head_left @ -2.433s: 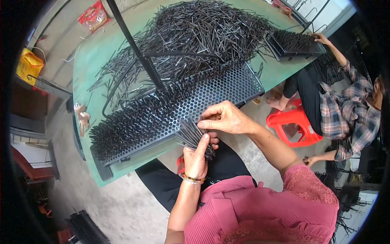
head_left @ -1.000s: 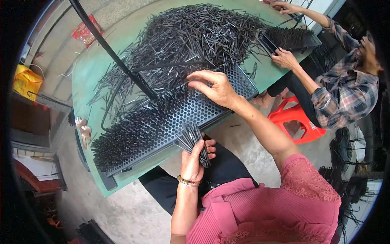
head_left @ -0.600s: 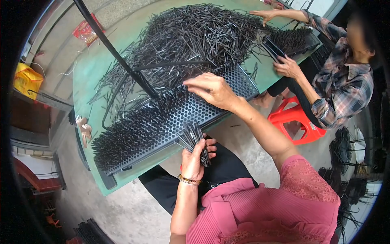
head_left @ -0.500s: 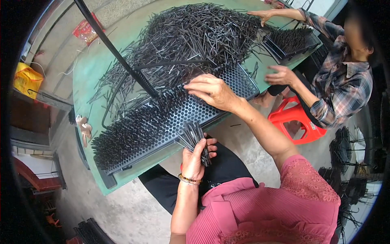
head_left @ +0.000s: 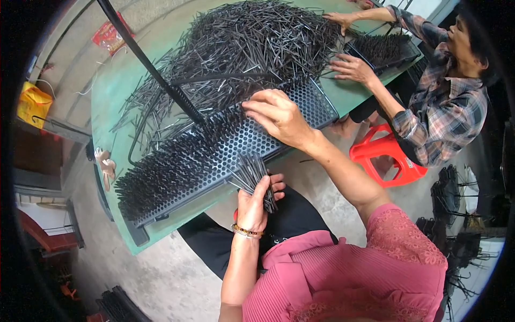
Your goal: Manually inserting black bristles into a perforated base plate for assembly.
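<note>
My left hand (head_left: 255, 201) is closed around a bundle of thin dark rods (head_left: 251, 174), held over my lap near the table edge. Above the perforated tray (head_left: 244, 142), my right hand (head_left: 281, 115) has its fingertips drawn together at the edge of the upright rods (head_left: 166, 172) standing in its holes. Whether a rod is between those fingertips is too small to make out. Rods fill the tray's left part and back edge, while bare holes show along the front and right. Behind the tray lies a large loose heap of similar rods (head_left: 257, 43).
A co-worker in a plaid shirt (head_left: 450, 112) sits at the right by a smaller filled tray (head_left: 383, 51), near a red stool (head_left: 386, 158). A black metal bar (head_left: 155, 70) slants across the green table (head_left: 110, 107). A pale glove (head_left: 105, 166) lies at the left edge.
The co-worker's nearer hand has moved from beside the table to the right edge of the rod heap. My hands keep nearly the same places; the whole view has shifted slightly.
</note>
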`<state>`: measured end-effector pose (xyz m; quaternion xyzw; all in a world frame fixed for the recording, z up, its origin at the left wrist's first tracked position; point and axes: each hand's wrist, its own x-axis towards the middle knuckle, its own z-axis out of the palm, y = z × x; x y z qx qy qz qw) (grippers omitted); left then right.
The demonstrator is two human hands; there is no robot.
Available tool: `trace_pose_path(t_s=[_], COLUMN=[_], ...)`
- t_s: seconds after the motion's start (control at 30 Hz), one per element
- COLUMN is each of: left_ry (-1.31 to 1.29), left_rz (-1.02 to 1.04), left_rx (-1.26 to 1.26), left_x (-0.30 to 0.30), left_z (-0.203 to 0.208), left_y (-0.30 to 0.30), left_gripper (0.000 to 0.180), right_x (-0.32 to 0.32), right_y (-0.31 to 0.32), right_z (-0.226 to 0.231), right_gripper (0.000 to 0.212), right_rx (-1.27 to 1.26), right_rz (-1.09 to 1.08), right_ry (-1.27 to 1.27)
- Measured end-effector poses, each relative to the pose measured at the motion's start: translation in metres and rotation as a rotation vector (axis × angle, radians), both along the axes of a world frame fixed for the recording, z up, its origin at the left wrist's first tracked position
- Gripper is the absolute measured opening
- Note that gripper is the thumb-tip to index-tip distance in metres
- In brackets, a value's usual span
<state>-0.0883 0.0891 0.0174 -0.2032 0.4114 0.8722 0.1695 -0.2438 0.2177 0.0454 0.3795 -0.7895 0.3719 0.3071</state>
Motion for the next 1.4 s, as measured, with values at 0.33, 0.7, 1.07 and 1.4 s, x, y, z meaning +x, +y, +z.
trace_pose_path(t_s=[0.33,0.7,1.07,1.4], left_ry=[0.105,0.065,0.041,0.007], left_rz=[0.044,0.031,0.086,0.075], left_rx=[-0.005,-0.017,0.030,0.086], left_x=[-0.004,-0.006,-0.009,-0.010], left_z=[0.013,0.008,0.009,0.002], left_y=[0.005,0.010,0.013,0.011], left_gripper=[0.027,0.026,0.026,0.028], right_x=[0.058,0.062,0.050,-0.025], right_y=[0.020,0.024,0.035,0.026], right_z=[0.016,0.000,0.010,0.017], right_gripper=[0.023,0.027,0.021,0.019], right_rx=[0.009,-0.246,-0.398,-0.380], right_rz=[0.221,0.190,0.303,0.209], right_ry=[-1.013,-1.327,-1.243,-0.739])
